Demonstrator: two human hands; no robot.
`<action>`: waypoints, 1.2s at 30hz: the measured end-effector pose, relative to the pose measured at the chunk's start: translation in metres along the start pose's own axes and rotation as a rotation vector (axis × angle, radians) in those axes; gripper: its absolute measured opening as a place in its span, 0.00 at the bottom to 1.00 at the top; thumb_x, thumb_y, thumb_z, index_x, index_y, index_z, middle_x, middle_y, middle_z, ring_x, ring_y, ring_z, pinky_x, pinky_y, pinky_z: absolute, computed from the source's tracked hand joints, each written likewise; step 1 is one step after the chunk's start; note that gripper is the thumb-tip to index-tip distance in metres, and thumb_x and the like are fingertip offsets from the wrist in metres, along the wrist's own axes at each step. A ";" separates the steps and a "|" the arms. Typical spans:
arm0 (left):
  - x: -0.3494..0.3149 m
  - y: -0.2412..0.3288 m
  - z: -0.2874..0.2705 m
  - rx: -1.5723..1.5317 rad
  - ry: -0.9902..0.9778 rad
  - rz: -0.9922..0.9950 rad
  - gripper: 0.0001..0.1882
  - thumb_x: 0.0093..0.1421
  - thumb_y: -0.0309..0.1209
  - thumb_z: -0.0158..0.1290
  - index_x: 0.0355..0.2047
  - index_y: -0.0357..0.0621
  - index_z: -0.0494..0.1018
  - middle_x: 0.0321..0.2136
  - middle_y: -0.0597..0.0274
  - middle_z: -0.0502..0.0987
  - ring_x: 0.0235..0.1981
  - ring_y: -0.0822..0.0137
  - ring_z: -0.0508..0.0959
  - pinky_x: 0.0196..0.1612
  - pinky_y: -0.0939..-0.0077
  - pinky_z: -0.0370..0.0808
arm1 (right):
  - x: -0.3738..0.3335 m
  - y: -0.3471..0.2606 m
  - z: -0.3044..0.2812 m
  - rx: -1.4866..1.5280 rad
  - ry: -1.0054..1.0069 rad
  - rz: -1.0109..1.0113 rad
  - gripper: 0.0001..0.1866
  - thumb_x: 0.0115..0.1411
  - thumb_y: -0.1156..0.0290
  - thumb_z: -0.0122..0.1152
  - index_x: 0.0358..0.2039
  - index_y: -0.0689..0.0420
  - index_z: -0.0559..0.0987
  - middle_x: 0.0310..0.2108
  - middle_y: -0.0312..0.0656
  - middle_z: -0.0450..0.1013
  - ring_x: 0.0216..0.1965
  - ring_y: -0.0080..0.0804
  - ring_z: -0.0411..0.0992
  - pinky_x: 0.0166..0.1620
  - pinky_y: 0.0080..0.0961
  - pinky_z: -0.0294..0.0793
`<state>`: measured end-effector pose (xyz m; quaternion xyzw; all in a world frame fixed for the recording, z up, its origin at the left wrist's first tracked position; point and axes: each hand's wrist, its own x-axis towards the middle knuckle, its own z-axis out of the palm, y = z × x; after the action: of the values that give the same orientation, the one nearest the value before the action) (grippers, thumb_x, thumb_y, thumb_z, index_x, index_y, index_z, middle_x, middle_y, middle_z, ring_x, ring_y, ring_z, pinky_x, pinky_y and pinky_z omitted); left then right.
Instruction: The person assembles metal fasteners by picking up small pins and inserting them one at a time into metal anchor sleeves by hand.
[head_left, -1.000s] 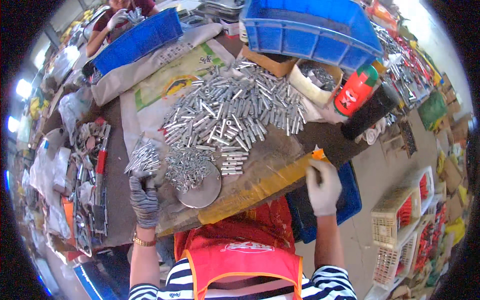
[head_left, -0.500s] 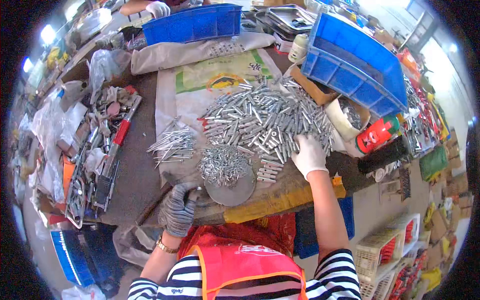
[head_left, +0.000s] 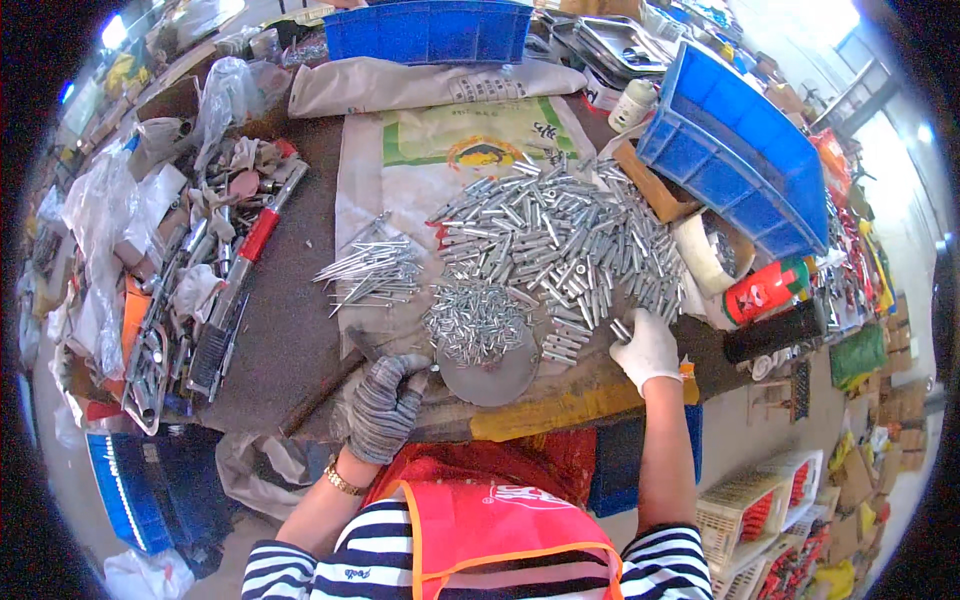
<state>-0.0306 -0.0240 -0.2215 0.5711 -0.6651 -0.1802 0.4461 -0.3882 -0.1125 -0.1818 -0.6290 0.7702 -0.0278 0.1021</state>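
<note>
My right hand, in a white glove, pinches a short grey metal sleeve at the near right edge of a large heap of metal sleeves. My left hand, in a grey striped glove, is closed near the table's front edge. A small shiny bit shows at its fingertips, too small to name. Beside that hand lies a hammer, partly hidden by it. Between my hands, a pile of small metal pins rests on a round grey plate. A short row of sleeves lies right of the plate.
Long nails lie on the printed sack. Tools and plastic bags crowd the left side. A blue bin, a red-and-green can and a white bottle stand at right. Another blue bin stands at the far edge.
My right hand has drawn back from the heap toward me, now with a metal sleeve in its fingers. My left hand stays closed beside the hammer. The whole view has shifted slightly.
</note>
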 end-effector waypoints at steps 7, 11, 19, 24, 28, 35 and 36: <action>-0.001 -0.002 0.001 0.030 -0.023 0.043 0.09 0.60 0.25 0.61 0.41 0.45 0.78 0.35 0.57 0.82 0.36 0.59 0.82 0.42 0.68 0.78 | -0.003 -0.006 -0.001 -0.108 -0.001 -0.033 0.23 0.45 0.65 0.71 0.42 0.58 0.78 0.44 0.54 0.75 0.46 0.55 0.75 0.50 0.44 0.76; -0.002 -0.005 0.003 0.013 -0.012 0.038 0.09 0.59 0.26 0.62 0.41 0.46 0.79 0.34 0.59 0.82 0.35 0.62 0.82 0.41 0.70 0.79 | -0.011 -0.004 -0.009 0.018 0.039 -0.102 0.18 0.46 0.68 0.70 0.38 0.58 0.78 0.41 0.51 0.77 0.44 0.51 0.77 0.48 0.41 0.76; 0.000 -0.002 0.001 0.014 -0.035 0.049 0.08 0.60 0.25 0.61 0.40 0.45 0.79 0.34 0.58 0.82 0.35 0.60 0.82 0.41 0.68 0.79 | -0.030 -0.046 0.018 0.567 0.098 -0.639 0.09 0.47 0.75 0.69 0.30 0.54 0.79 0.40 0.42 0.79 0.41 0.42 0.79 0.44 0.33 0.79; 0.002 0.004 0.000 0.008 -0.058 0.044 0.08 0.59 0.24 0.61 0.40 0.44 0.79 0.34 0.57 0.81 0.35 0.59 0.82 0.41 0.68 0.78 | -0.027 -0.040 0.038 0.441 0.165 -0.820 0.08 0.48 0.74 0.67 0.30 0.50 0.81 0.44 0.34 0.79 0.47 0.40 0.75 0.51 0.36 0.76; 0.001 0.003 0.000 0.042 -0.063 0.018 0.08 0.60 0.24 0.61 0.40 0.45 0.78 0.34 0.58 0.81 0.35 0.59 0.82 0.41 0.69 0.78 | -0.025 -0.037 0.041 0.369 0.228 -0.853 0.07 0.48 0.74 0.67 0.30 0.50 0.81 0.42 0.32 0.80 0.48 0.38 0.75 0.53 0.38 0.73; 0.002 0.004 0.000 0.055 -0.080 0.033 0.08 0.60 0.25 0.61 0.41 0.46 0.79 0.35 0.58 0.81 0.36 0.59 0.82 0.42 0.68 0.78 | -0.029 -0.026 0.025 0.593 0.417 -0.532 0.06 0.53 0.74 0.66 0.34 0.53 0.82 0.40 0.41 0.80 0.44 0.44 0.76 0.51 0.37 0.74; 0.000 0.002 0.000 0.048 -0.082 0.037 0.08 0.60 0.25 0.61 0.41 0.46 0.79 0.35 0.58 0.81 0.36 0.59 0.82 0.42 0.68 0.78 | -0.026 -0.016 0.028 0.610 0.494 -0.422 0.07 0.55 0.75 0.65 0.36 0.55 0.82 0.39 0.43 0.80 0.44 0.45 0.77 0.49 0.37 0.75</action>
<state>-0.0319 -0.0239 -0.2203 0.5616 -0.6974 -0.1793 0.4076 -0.3628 -0.0883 -0.2032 -0.6879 0.5830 -0.4233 0.0880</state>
